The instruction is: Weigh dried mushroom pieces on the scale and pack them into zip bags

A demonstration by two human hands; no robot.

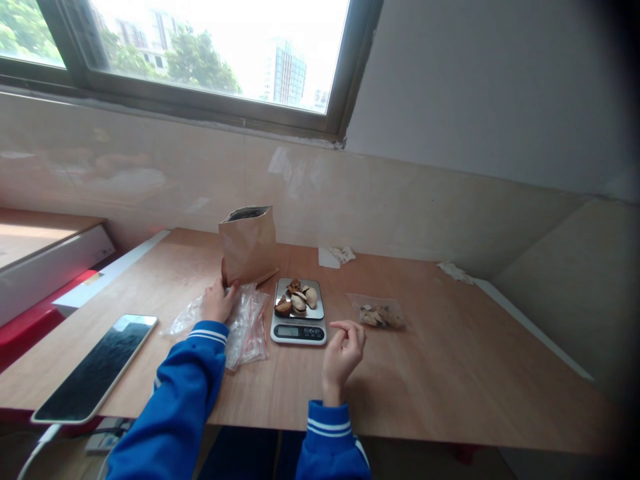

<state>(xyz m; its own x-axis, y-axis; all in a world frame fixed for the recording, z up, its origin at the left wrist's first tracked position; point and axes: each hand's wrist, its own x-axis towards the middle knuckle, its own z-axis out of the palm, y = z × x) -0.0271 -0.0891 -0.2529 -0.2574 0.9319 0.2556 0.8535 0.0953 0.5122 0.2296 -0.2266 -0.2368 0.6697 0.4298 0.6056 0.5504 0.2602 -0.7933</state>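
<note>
My left hand [219, 301] is at the lower left corner of an open brown paper bag [249, 247], thumb in front and a finger along its side. The bag stands upright. Clear plastic zip bags [248, 328] lie beneath and beside this hand. A small kitchen scale [300, 333] stands between my hands, bearing several brown and cream pieces that look like dried mushrooms [299, 301]. Its display is too small to read. Just right of the scale, my right hand [345, 350] hovers with curled fingers and nothing visible in them.
To the right lies a clear bag of tan dried pieces [383, 316]. A phone [97, 370] with a white cable [37, 443] rests at the table's left front. Crumpled white paper [343, 255] lies by the wall, and another scrap [454, 272] is at the back right.
</note>
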